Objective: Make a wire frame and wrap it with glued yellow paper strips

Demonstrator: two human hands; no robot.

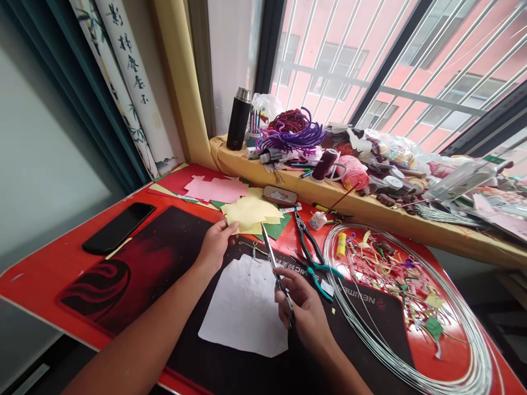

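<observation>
Between the thumb and fingers of my left hand (217,241) is a piece of pale yellow paper (249,213) with an irregular outline. My right hand (300,300) is closed around scissors (269,249), whose blades point up at the paper's lower right edge. Whether the blades touch the paper, I cannot tell. Below the hands, a white sheet (242,312) lies on the black and red desk mat (164,258). A small twisted wire piece (254,252) rests at the sheet's top edge.
Pliers with teal handles (315,263) lie right of the scissors. A large wire coil (349,310) surrounds coloured scraps (403,274) and a yellow glue stick (341,245). A phone (119,227) is at left, pink paper (216,189) behind. A black flask (239,120) stands on the cluttered sill.
</observation>
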